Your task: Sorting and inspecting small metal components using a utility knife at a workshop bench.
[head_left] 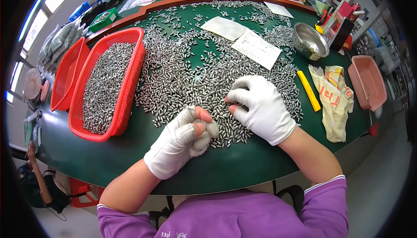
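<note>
My left hand (184, 140) is closed in a fist around some small metal pieces (208, 77), my right hand (260, 107) pinches more from the big pile on the green table (108, 160), and the red basket (130, 55) looks partly full, with lots left.

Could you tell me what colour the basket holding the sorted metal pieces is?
The basket is red, clearest in the head view.
</note>
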`<state>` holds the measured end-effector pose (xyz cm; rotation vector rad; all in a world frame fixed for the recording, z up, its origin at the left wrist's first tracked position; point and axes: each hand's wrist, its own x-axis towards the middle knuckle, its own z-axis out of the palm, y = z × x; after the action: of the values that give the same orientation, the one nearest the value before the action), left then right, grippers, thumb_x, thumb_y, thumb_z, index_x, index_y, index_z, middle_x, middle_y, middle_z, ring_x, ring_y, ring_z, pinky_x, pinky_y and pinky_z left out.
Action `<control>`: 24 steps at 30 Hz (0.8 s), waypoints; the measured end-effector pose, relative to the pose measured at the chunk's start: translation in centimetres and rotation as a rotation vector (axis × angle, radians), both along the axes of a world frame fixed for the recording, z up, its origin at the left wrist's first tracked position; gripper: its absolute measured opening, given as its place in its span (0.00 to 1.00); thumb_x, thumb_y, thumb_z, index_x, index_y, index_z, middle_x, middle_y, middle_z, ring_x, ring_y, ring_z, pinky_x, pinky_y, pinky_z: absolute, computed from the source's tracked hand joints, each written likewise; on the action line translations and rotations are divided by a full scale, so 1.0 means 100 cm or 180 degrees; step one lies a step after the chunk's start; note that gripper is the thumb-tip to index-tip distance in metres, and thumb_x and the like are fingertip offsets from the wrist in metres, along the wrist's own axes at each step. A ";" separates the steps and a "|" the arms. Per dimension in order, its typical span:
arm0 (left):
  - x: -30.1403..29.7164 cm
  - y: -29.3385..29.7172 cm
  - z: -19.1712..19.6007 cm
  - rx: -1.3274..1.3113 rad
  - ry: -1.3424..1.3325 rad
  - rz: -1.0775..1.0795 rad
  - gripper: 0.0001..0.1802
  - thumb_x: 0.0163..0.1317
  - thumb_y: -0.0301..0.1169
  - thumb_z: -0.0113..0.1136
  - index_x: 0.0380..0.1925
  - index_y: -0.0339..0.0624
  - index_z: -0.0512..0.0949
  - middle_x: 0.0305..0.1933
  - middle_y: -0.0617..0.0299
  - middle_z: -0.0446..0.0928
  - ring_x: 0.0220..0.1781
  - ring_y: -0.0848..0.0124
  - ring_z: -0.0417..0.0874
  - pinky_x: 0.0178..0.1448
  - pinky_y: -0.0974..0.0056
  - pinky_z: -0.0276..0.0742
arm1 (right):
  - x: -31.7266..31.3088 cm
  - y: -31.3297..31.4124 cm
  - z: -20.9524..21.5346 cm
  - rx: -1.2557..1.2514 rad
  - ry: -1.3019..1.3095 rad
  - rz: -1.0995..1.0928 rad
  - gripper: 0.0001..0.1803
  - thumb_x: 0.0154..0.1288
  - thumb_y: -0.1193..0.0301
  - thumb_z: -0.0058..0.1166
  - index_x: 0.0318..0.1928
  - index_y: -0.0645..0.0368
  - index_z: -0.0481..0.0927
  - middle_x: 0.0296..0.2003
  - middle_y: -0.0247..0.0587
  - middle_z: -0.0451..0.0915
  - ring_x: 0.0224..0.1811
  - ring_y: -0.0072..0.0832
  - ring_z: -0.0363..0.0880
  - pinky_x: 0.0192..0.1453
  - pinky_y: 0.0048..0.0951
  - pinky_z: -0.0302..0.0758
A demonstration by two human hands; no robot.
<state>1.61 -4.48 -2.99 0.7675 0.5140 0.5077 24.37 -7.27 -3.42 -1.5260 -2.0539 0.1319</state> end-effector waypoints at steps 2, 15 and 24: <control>-0.002 0.001 -0.002 -0.0030 -0.0001 -0.0011 0.13 0.67 0.37 0.60 0.47 0.49 0.71 0.34 0.64 0.68 0.22 0.82 0.56 0.27 0.75 0.54 | -0.001 0.001 -0.002 -0.0034 0.0026 -0.0027 0.08 0.52 0.72 0.66 0.34 0.55 0.83 0.42 0.39 0.79 0.49 0.41 0.77 0.56 0.39 0.74; -0.005 0.003 -0.001 -0.0009 0.0184 -0.0481 0.13 0.71 0.40 0.58 0.46 0.47 0.70 0.36 0.65 0.75 0.24 0.83 0.62 0.27 0.77 0.55 | -0.004 -0.003 0.002 0.0179 0.0746 0.0465 0.08 0.60 0.67 0.65 0.36 0.55 0.80 0.48 0.42 0.79 0.52 0.41 0.76 0.58 0.38 0.72; -0.003 0.000 0.001 0.0013 0.0408 -0.0497 0.11 0.70 0.36 0.60 0.45 0.47 0.70 0.37 0.64 0.76 0.24 0.82 0.65 0.27 0.76 0.57 | -0.014 -0.006 0.004 -0.0110 0.1452 0.1281 0.10 0.60 0.64 0.67 0.38 0.55 0.84 0.44 0.42 0.79 0.47 0.36 0.80 0.53 0.35 0.76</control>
<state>1.33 -4.44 -2.92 0.8405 0.5667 0.3162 22.96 -7.88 -3.06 -0.9652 -1.9523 0.6122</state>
